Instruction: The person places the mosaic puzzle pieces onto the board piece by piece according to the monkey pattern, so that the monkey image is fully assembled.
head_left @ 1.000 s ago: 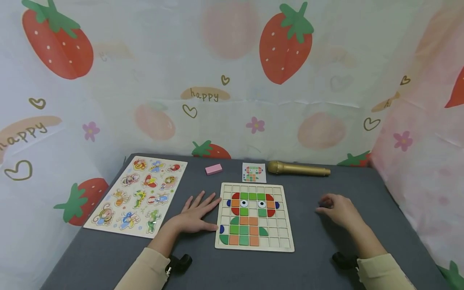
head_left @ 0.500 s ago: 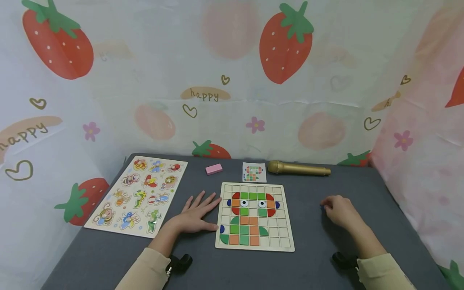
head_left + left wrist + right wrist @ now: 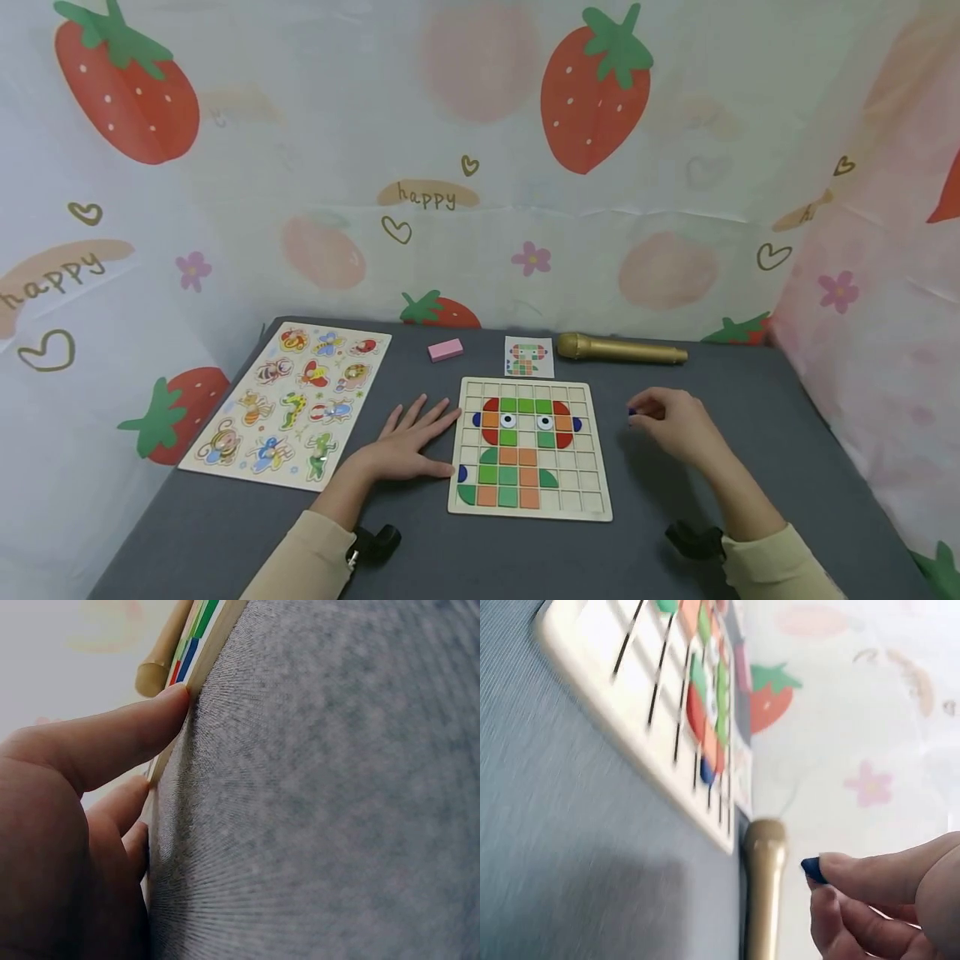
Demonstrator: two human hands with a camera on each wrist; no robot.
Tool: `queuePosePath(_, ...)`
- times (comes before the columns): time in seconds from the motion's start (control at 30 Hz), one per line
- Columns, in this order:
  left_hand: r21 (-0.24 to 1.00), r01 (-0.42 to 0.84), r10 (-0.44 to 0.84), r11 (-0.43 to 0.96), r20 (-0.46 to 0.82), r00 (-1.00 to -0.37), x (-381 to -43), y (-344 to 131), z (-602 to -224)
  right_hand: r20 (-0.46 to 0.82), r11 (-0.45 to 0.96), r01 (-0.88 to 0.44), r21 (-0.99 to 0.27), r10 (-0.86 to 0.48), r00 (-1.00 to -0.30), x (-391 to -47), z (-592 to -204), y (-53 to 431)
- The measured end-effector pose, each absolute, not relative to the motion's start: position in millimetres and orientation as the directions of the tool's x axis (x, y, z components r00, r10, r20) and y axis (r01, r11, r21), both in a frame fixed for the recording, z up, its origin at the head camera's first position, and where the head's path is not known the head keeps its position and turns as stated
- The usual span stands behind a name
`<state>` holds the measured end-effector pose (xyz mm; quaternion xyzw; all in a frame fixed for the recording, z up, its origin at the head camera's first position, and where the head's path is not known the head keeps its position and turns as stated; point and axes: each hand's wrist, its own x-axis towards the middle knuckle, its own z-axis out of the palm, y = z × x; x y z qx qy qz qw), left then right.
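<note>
A wooden grid board (image 3: 567, 500) lies flat on the dark table, bearing red, green, orange and blue pieces and two eye tiles. My left hand (image 3: 408, 446) is spread on the tabletop, its thumb and fingertips touching the board's left edge, as the left wrist view also shows. To the right of the board, my right hand (image 3: 678, 427) is raised above the table. Between its thumb and index finger it pinches a small dark blue piece (image 3: 812, 870), mostly covered by the fingers.
Behind the board lie a small picture card (image 3: 529, 357), a pink block (image 3: 446, 350) and a gold microphone (image 3: 622, 349). A sheet of cartoon insect pictures (image 3: 285, 408) takes up the table's left side. A strawberry-print curtain (image 3: 480, 133) hangs behind.
My right hand first drew back slightly, then rose and moved left towards the board, with the blue piece now showing at its fingertips. The left hand stays in place at the board's edge.
</note>
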<state>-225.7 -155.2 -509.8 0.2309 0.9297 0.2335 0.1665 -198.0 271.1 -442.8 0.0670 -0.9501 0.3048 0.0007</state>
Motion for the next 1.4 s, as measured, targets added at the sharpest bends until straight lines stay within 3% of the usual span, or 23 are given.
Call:
queuePosePath(0.8, 0.525, 0.341, 0.504, 0.780, -0.202, -0.840, -222.5, -154.9, -511.0, 0.016, 0.659, -0.155, -0.736, -0.212, -0.977, -200.4, -450.3, 167.7)
queuePosePath(1.2, 0.507, 0.363, 0.517, 0.782, -0.202, -0.832, -224.8, -151.9, -508.9, -0.016, 0.605, -0.195, -0.772, -0.325, -0.946, -202.4, -474.2, 110.6)
queuePosePath(1.4, 0.503, 0.360, 0.512, 0.786, -0.202, -0.835, -224.5, -155.6, -508.5, -0.030, 0.645, -0.209, -0.735, -0.339, -0.940, -211.5, -485.1, 82.1)
